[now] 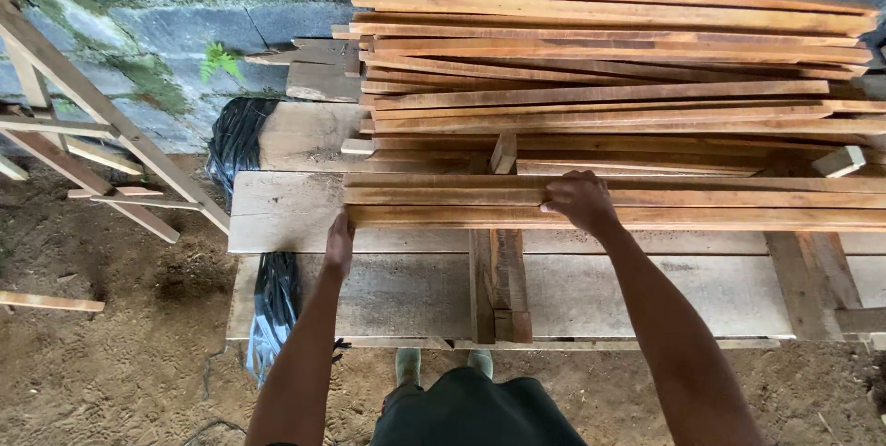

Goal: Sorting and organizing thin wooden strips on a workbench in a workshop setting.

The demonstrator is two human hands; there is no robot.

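Note:
My left hand (339, 241) presses against the left ends of three long reddish wooden slats (701, 199) lying side by side on a grey plank bench (295, 215). My right hand (580, 200) rests palm-down on top of those slats, fingers curled over the middle one. Behind them lies a tall untidy stack of similar slats (600, 68), reaching to the wall. My green boots (408, 365) show below the bench edge.
A mossy block wall (166, 22) stands behind. A leaning wooden frame (83, 123) is at left. Black plastic sheeting (242, 137) hangs off the bench's left end. A small wood offcut (838, 161) lies at right. Dirt floor (120, 354) with a loose slat (51, 301).

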